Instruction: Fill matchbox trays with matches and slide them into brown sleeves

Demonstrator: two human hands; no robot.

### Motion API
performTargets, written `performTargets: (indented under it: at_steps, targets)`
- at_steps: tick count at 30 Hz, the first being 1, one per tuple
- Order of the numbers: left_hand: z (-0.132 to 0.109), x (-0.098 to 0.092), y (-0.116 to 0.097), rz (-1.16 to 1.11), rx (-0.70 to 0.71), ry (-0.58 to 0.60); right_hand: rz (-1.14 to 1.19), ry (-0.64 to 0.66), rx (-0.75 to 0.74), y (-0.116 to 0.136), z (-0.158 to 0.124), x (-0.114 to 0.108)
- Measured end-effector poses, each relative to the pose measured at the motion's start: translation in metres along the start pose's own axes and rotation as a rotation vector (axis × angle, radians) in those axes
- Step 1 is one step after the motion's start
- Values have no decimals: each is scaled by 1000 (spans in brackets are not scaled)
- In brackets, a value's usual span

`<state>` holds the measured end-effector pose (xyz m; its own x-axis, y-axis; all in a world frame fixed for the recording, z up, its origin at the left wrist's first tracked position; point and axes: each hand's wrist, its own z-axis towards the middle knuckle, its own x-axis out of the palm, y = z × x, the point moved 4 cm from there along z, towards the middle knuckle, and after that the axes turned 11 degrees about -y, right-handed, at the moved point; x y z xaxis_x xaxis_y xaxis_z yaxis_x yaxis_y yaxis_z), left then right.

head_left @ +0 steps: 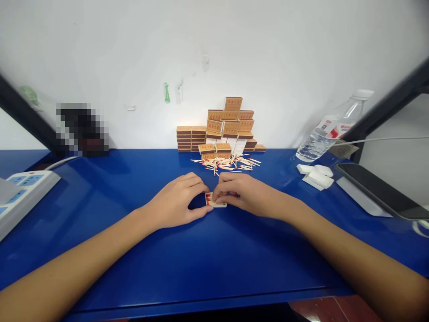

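Observation:
A small white matchbox tray (219,205) lies on the blue table, with red-tipped matches (209,200) inside it. My left hand (179,199) grips the tray's left end between thumb and index finger. Over the tray's right part, my right hand (239,192) has its fingers pinched together, at the matches; whether a match is between the fingertips is hidden. Just beyond my hands spreads a loose pile of matches (228,163). Behind that pile, many tan matchboxes (231,129) are stacked against the wall.
On the right stand a leaning water bottle (330,127), some white empty trays (317,176) and a dark phone (382,190) propped on a white block. A power strip (33,190) lies on the left. The blue table (201,268) ends at a front edge near me.

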<state>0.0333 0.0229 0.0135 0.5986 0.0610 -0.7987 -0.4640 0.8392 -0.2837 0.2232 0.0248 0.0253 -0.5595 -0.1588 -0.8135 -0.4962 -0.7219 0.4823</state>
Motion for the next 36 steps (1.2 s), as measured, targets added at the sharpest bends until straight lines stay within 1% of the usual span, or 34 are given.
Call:
performTargets:
  at_steps: [3, 7, 10, 13, 15, 18, 20, 22, 24, 28, 30, 32, 36]
  targets:
    - [0, 0, 1, 9, -7, 10, -29, -33, 27, -2, 0, -1]
    - [0, 0, 1, 11, -10, 16, -35, -2, 26, -3, 0, 0]
    - [1, 0, 1, 9, -12, 8, -54, -42, 34, -1, 1, -2]
    - [1, 0, 0, 13, -8, 10, -76, -103, 18, 0, 2, -7]
    - [1, -1, 0, 22, -12, 7, -114, -165, 19, -5, 3, -13]
    - [2, -2, 2, 41, -32, -33, -240, -315, 107, -23, 3, -31]
    - [2, -4, 3, 49, -42, -80, -334, -374, 173, -37, 2, -43]
    - [2, -6, 3, 57, -47, -117, -367, -345, 209, -47, 1, -50]
    - [2, -6, 3, 64, -42, -118, -327, -253, 244, -54, 1, -48]
    - [1, -3, 5, 66, -50, -61, -224, -37, 324, -58, -2, -30]
    - [0, -2, 5, 67, -55, -62, -197, 22, 341, -58, -3, -23]
    - [0, -2, 6, 75, -48, -74, -189, 12, 324, -55, -3, -21]
    - [0, -2, 7, 90, -46, -73, -160, -74, 236, -38, -1, -24]
